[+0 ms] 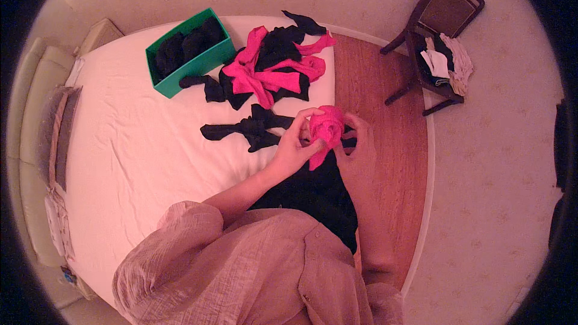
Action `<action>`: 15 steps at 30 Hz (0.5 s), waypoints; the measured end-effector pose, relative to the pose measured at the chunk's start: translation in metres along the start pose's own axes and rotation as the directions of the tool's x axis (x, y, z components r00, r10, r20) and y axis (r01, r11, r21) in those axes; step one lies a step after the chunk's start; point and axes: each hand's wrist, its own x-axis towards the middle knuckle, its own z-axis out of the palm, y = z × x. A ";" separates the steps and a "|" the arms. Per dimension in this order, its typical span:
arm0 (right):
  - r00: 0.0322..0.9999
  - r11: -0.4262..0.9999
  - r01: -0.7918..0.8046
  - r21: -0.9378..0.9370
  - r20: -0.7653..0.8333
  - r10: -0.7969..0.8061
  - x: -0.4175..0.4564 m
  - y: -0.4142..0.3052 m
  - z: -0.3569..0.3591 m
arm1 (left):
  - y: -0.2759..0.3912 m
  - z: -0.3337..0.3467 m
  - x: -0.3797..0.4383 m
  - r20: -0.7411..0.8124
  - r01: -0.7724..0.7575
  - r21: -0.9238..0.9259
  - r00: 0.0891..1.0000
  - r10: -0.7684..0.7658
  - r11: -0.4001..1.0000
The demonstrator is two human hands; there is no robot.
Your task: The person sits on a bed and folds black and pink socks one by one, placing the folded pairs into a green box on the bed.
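A bright pink rolled-up sock (327, 127), with a loose end hanging down, is held up above my lap. My left hand (295, 140) grips it from the left, thumb across the front of the roll. On the other side, my right hand (359, 144) curls its fingers against the roll's edge, slightly blurred. Just beyond my left hand, several black socks (255, 131) lie loose on the bed. Farther back is a tangled pile of pink socks (271, 79) and black socks (280, 47). Dark bundled socks (180, 52) sit inside a green box (194, 72) left of the pile.
The bed (135, 144) has a pale sheet and pillows (58, 135) along its left side. Wooden flooring (384, 144) runs along its right edge. A dark wooden chair (411, 45) stands by the wall with clothes (451, 63) on its seat.
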 end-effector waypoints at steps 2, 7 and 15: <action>0.996 0.999 0.045 -0.018 0.080 -0.044 0.001 0.014 0.004 | -0.003 -0.007 0.000 0.009 -0.041 0.177 0.999 0.040 0.983; 0.982 0.996 -0.047 0.071 0.187 0.033 0.001 0.020 0.002 | 0.026 -0.021 -0.001 0.212 0.342 -0.210 0.930 -0.298 0.916; 0.976 0.989 -0.009 0.149 0.218 -0.024 -0.016 0.006 0.010 | 0.016 -0.017 -0.010 0.148 0.284 -0.274 0.956 -0.252 0.919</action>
